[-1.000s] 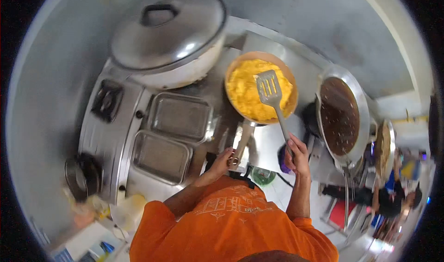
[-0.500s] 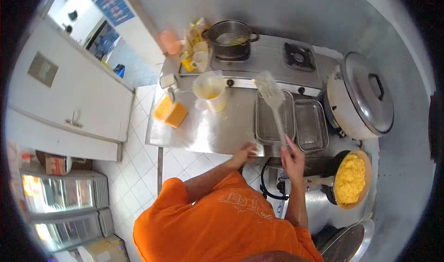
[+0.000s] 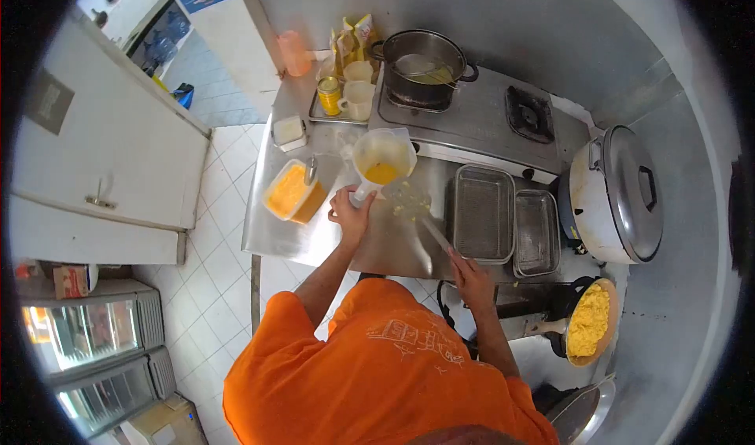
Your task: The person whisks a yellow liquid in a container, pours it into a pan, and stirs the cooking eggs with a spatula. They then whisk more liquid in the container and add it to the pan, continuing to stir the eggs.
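Observation:
My left hand (image 3: 351, 212) is closed round the handle of a translucent measuring jug (image 3: 376, 148), which stands on the steel counter with some yellow liquid in its bottom. In my right hand (image 3: 471, 278) is a pale slotted spatula (image 3: 438, 235). Its blade points away from me, low over the counter just right of the jug, and bits of yellow egg show around it. A square tub of orange-yellow liquid (image 3: 287, 193), with a metal utensil in it, sits left of the jug. A pan of scrambled egg (image 3: 591, 323) rests to my right.
Two wire-mesh trays (image 3: 484, 213) lie right of the spatula. Behind are a gas stove (image 3: 487, 119) with a dark pot (image 3: 421, 60), and a tray with cups and a yellow can (image 3: 329, 97). A large lidded pot (image 3: 605, 197) stands at right.
My left hand has reached forward and taken the jug's handle. The spatula, held upright before, has come down and left towards the counter beside the jug.

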`<action>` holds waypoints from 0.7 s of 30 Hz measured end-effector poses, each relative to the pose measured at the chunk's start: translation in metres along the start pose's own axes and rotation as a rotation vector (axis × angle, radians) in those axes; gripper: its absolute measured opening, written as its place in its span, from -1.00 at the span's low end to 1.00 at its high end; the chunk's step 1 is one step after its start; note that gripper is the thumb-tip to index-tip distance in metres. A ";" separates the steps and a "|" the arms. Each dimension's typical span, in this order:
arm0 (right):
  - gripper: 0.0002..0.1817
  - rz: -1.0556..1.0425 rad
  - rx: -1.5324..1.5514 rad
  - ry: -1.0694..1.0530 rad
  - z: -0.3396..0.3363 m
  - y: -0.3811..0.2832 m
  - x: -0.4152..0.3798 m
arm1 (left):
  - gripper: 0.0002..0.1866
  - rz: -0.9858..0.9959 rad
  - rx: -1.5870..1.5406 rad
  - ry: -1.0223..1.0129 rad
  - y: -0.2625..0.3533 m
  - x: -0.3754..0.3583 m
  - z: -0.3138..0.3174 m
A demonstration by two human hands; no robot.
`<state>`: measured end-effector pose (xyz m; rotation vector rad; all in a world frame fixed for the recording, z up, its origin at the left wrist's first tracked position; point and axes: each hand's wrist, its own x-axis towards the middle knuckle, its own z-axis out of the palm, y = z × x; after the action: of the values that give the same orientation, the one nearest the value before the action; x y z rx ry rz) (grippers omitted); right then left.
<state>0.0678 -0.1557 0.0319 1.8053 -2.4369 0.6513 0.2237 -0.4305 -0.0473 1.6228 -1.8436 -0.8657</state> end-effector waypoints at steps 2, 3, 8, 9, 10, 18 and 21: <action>-0.48 0.030 -0.076 -0.081 -0.015 -0.001 -0.005 | -0.28 0.029 -0.026 0.055 0.004 0.004 0.003; -0.49 0.049 -0.110 -0.121 -0.020 -0.001 -0.010 | -0.29 0.047 -0.036 0.081 0.004 0.004 0.003; -0.57 0.553 0.703 0.044 -0.030 -0.002 -0.048 | -0.43 0.057 -0.210 0.118 -0.065 -0.018 0.044; -0.59 0.706 0.794 0.139 -0.045 -0.009 -0.058 | -0.51 -0.037 -0.585 0.009 -0.066 -0.033 0.052; -0.58 0.959 0.990 0.183 -0.063 -0.014 -0.067 | -0.61 -0.079 -0.545 -0.142 -0.045 -0.050 0.042; -0.59 1.361 0.363 0.956 -0.179 -0.010 -0.176 | -0.84 0.451 -0.414 -1.403 0.038 -0.150 0.109; -0.62 1.487 -0.183 0.757 -0.195 0.013 -0.244 | -0.75 0.355 -0.300 -1.700 0.094 -0.203 0.130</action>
<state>0.0931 0.1370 0.1383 -0.5670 -2.5876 0.8027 0.0931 -0.2075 -0.0567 0.0096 -2.4916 -2.5503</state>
